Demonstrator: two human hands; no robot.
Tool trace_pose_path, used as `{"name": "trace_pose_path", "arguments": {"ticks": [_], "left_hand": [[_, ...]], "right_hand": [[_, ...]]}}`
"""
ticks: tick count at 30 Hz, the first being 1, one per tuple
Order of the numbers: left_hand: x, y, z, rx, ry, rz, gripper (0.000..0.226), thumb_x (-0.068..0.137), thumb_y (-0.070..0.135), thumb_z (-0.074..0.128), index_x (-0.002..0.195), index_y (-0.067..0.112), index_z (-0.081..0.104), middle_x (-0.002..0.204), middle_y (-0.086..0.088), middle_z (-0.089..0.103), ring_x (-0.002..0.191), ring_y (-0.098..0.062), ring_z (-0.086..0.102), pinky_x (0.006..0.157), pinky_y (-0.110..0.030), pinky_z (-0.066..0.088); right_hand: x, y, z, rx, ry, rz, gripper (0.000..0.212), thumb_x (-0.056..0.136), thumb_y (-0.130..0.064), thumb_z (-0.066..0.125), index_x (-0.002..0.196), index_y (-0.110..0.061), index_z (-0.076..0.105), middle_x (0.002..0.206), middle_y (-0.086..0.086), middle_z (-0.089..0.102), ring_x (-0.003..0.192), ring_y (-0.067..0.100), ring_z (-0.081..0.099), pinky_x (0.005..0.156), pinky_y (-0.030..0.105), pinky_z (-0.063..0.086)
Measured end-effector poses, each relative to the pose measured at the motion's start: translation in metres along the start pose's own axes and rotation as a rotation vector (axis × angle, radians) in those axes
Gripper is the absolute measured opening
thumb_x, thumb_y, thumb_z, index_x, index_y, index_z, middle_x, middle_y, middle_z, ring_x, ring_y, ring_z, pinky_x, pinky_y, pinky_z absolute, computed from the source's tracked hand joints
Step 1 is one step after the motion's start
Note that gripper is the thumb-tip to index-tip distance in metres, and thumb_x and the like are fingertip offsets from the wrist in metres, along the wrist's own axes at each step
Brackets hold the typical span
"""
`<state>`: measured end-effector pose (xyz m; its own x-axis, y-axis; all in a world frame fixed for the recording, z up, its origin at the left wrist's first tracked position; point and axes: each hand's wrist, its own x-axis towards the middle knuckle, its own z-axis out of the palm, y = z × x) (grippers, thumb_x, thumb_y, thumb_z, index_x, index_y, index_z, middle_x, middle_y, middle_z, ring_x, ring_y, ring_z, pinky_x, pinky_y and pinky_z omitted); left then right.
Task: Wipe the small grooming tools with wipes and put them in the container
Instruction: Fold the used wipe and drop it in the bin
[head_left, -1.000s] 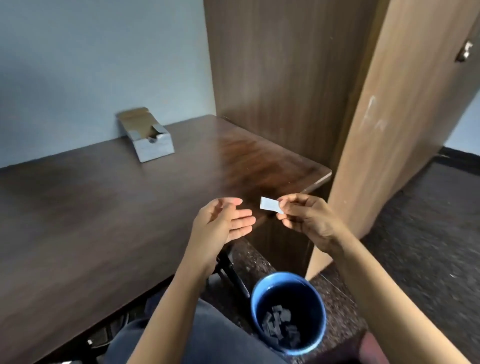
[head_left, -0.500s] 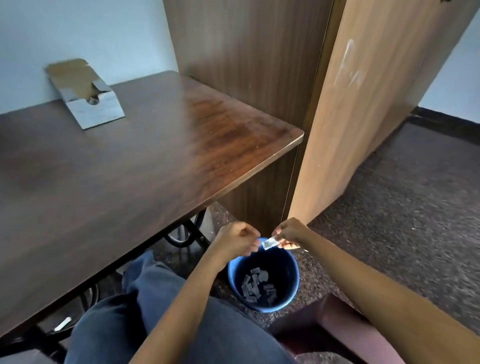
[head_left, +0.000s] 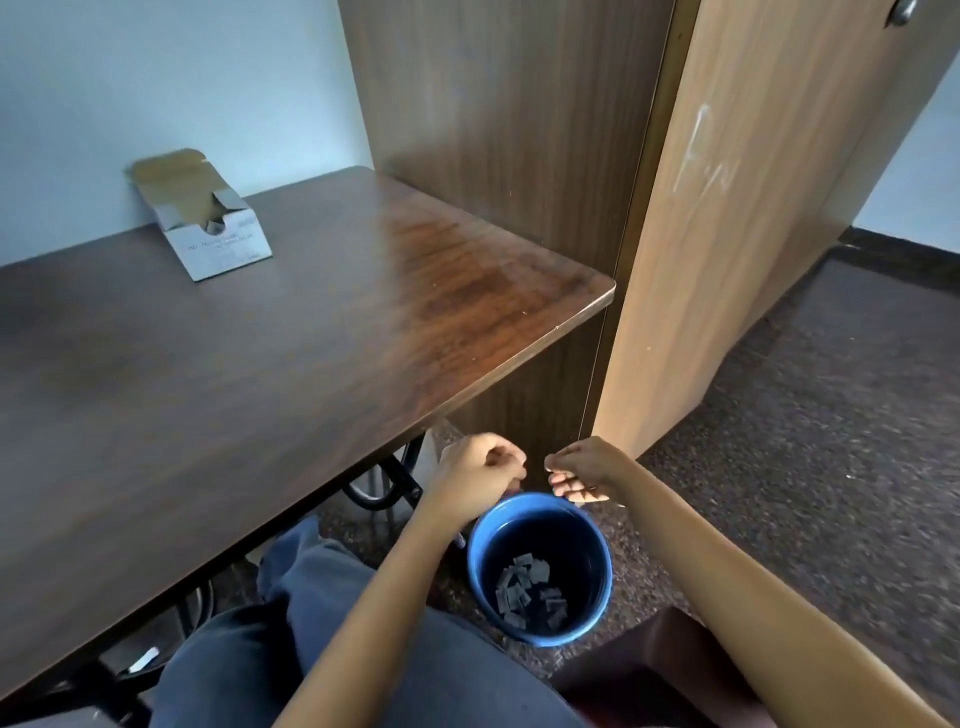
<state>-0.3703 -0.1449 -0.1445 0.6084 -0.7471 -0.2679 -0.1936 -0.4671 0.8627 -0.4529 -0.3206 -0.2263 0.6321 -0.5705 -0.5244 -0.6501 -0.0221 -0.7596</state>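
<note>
**Head view.** Since half a second ago the hands have drawn apart. The left hand (head_left: 478, 470) and right hand (head_left: 584, 470) now show a gap between them, above the far rim of the blue bucket (head_left: 584, 545). The white wipe packet they pinched together is no longer plainly seen, so its place, long axis and heading cannot be told. Both hands have curled fingers; whether either grips anything cannot be told. Dark pieces (head_left: 524, 590) lie on the bucket floor. The open box (head_left: 218, 249) stands on the tabletop (head_left: 260, 389), long axis toward the wall.
</note>
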Motion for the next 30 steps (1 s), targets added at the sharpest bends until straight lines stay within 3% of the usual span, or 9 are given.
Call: {"name": "trace_pose_path", "arguments": {"ticks": [3, 5, 8, 12, 17, 22, 28, 30], "left_hand": [[-0.013, 0.027, -0.012, -0.021, 0.002, 0.086, 0.016, 0.089, 0.020, 0.054, 0.096, 0.020, 0.068, 0.087, 0.006, 0.074, 0.079, -0.002, 0.070, 0.086, -0.028, 0.056], [-0.022, 0.044, -0.025, -0.015, 0.039, 0.154, 0.016, 0.091, 0.020, 0.054, 0.098, 0.020, 0.068, 0.090, 0.008, 0.073, 0.079, 0.000, 0.070, 0.086, -0.028, 0.056], [-0.038, 0.068, -0.050, -0.048, 0.123, 0.270, 0.015, 0.091, 0.018, 0.054, 0.094, 0.022, 0.069, 0.087, 0.008, 0.074, 0.080, -0.002, 0.070, 0.084, -0.028, 0.056], [-0.053, 0.090, -0.091, -0.101, 0.246, 0.363, 0.017, 0.092, 0.012, 0.055, 0.089, 0.023, 0.068, 0.084, 0.003, 0.075, 0.078, -0.007, 0.071, 0.079, -0.028, 0.057], [-0.053, 0.100, -0.149, -0.093, 0.397, 0.340, 0.014, 0.095, 0.014, 0.053, 0.091, 0.018, 0.066, 0.087, 0.002, 0.072, 0.078, -0.008, 0.070, 0.075, -0.024, 0.055], [-0.031, 0.078, -0.207, -0.124, 0.525, 0.243, 0.012, 0.093, 0.013, 0.054, 0.096, 0.012, 0.065, 0.093, -0.006, 0.071, 0.084, -0.013, 0.069, 0.069, -0.020, 0.054], [0.000, 0.037, -0.260, -0.064, 0.680, 0.158, 0.015, 0.088, 0.004, 0.049, 0.082, 0.012, 0.060, 0.077, -0.009, 0.061, 0.071, -0.022, 0.059, 0.072, -0.034, 0.050], [0.013, 0.019, -0.276, -0.024, 0.769, 0.096, 0.012, 0.088, 0.012, 0.051, 0.087, 0.013, 0.063, 0.084, -0.007, 0.066, 0.077, -0.023, 0.063, 0.078, -0.034, 0.053]], "right_hand": [[-0.025, -0.024, -0.015, 0.012, -0.008, -0.071, 0.023, 0.089, -0.028, 0.065, 0.100, -0.008, 0.068, 0.097, 0.006, 0.072, 0.089, 0.020, 0.068, 0.080, 0.033, 0.056], [-0.050, -0.040, -0.026, -0.076, -0.044, -0.201, 0.016, 0.088, -0.027, 0.066, 0.094, -0.013, 0.069, 0.095, 0.003, 0.072, 0.085, 0.014, 0.068, 0.071, 0.024, 0.053], [-0.093, -0.073, -0.038, -0.082, -0.175, -0.417, 0.009, 0.085, -0.025, 0.070, 0.088, -0.017, 0.070, 0.079, -0.005, 0.071, 0.077, 0.009, 0.067, 0.073, 0.024, 0.054], [-0.143, -0.133, -0.042, -0.040, -0.330, -0.733, 0.020, 0.082, -0.020, 0.068, 0.095, -0.004, 0.068, 0.076, 0.002, 0.067, 0.073, 0.011, 0.063, 0.069, 0.022, 0.051], [-0.153, -0.205, -0.021, -0.036, -0.380, -0.975, 0.010, 0.086, -0.003, 0.064, 0.094, 0.003, 0.066, 0.076, 0.012, 0.065, 0.072, 0.013, 0.061, 0.068, 0.022, 0.052], [-0.120, -0.269, 0.017, 0.010, -0.391, -1.013, 0.004, 0.087, -0.006, 0.065, 0.088, -0.007, 0.068, 0.074, 0.006, 0.066, 0.073, 0.014, 0.061, 0.071, 0.026, 0.051], [-0.059, -0.323, 0.070, 0.160, -0.333, -0.914, 0.009, 0.089, -0.003, 0.062, 0.086, -0.011, 0.066, 0.067, -0.005, 0.063, 0.064, 0.006, 0.058, 0.057, 0.014, 0.045], [-0.034, -0.336, 0.086, 0.206, -0.293, -0.863, 0.009, 0.089, -0.004, 0.062, 0.086, -0.012, 0.066, 0.072, -0.002, 0.061, 0.064, 0.007, 0.055, 0.056, 0.013, 0.044]]}}
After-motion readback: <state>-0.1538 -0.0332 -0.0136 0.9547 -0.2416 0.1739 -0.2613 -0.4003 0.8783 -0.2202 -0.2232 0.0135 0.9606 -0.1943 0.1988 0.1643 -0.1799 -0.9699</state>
